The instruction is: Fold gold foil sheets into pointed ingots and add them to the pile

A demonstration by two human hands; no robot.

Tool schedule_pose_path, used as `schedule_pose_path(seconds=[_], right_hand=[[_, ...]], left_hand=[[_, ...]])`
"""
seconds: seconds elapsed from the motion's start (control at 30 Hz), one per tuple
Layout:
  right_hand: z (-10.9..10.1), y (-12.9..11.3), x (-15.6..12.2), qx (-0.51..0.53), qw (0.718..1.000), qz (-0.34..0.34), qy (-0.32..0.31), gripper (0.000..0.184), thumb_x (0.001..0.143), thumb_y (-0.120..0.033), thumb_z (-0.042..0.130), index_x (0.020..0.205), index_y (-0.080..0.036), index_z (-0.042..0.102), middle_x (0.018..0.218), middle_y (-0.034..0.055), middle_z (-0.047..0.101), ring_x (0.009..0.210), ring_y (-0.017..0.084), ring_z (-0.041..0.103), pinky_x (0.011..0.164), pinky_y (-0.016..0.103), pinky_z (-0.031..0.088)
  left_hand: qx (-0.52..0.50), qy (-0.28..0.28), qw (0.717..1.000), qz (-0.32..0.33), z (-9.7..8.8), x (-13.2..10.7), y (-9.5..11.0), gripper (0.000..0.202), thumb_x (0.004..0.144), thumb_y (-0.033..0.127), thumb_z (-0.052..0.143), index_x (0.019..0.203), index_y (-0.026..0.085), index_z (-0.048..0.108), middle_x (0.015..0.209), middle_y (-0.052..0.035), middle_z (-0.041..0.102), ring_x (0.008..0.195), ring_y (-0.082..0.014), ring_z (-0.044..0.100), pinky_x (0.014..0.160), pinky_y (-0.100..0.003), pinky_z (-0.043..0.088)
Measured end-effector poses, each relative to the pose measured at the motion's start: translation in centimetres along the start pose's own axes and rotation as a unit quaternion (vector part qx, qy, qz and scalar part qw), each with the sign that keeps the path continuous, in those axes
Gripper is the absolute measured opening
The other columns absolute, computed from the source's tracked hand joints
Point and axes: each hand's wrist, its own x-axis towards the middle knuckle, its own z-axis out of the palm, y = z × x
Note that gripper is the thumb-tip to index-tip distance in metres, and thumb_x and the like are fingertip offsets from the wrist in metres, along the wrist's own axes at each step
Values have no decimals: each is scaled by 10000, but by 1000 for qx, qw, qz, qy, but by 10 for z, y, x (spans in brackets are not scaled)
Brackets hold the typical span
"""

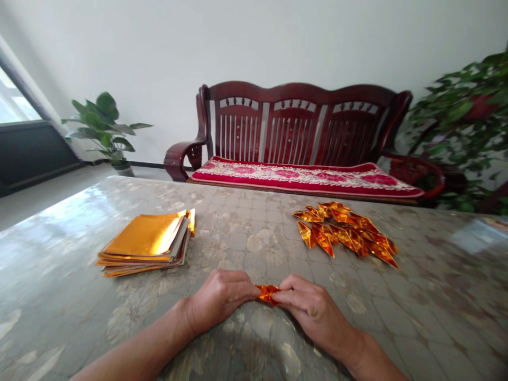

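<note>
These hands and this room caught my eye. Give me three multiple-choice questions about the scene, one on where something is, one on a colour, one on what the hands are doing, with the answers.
1. Where is the stack of gold foil sheets?
A. On the bench seat
B. On the table, left of the folded foil pieces
C. On the floor

2. What colour is the bench cushion?
A. Plain blue
B. Plain green
C. Red with pink flowers

3. What are the hands doing with the small foil piece?
A. The left hand and right hand both pinch it
B. Only one hand touches it
C. Neither touches it

Answers:
1. B, the stack lies on the tabletop beside that pile.
2. C, pink blooms show on the red.
3. A, the piece sits between both hands' fingers.
</note>
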Motion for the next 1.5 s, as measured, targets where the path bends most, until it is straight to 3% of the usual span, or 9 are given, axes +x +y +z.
schedule_pose_path(seconds=[0.23, 0.6, 1.03, 1.27, 1.5], right_hand=[[7, 0, 0, 11, 1000, 15, 5, 236, 1000, -234, 508, 1080, -265, 727, 890, 20, 640, 808, 116, 630, 702, 206, 475], [10, -1, 3, 56, 997, -15, 42, 227, 989, -217, 530, 1125, -264, 706, 958, 33, 666, 860, 123, 644, 751, 222, 508], [16, -6, 4, 64, 995, 24, 78, 166, 961, -195, 558, 923, -215, 719, 838, 28, 652, 781, 133, 632, 718, 237, 498], [15, -5, 5, 55, 994, 8, 93, 181, 967, -204, 537, 913, -211, 709, 823, 40, 645, 769, 144, 621, 699, 248, 500], [14, -8, 5, 42, 993, -5, 108, 163, 946, -170, 542, 915, -211, 696, 819, 38, 640, 760, 144, 619, 686, 240, 491]], left_hand=[[26, -11, 999, -17, 7, 0, 5, 261, 1015, 262, 471, 1045, 226, 729, 820, -30, 699, 730, -122, 660, 687, -186, 484], [-80, 47, 994, -58, 16, 1, -2, 210, 983, 269, 545, 1044, 235, 743, 882, -27, 734, 795, -127, 682, 736, -198, 508], [-68, 40, 993, -85, 21, 6, 6, 194, 963, 280, 577, 883, 208, 738, 803, 1, 710, 735, -109, 663, 704, -181, 480], [-61, 62, 987, -137, 25, 12, 16, 181, 940, 221, 579, 843, 209, 731, 768, 8, 703, 734, -122, 664, 687, -190, 477], [-76, 62, 988, -120, 26, 11, 15, 156, 938, 231, 605, 838, 198, 721, 788, 6, 698, 745, -114, 658, 705, -180, 467]])
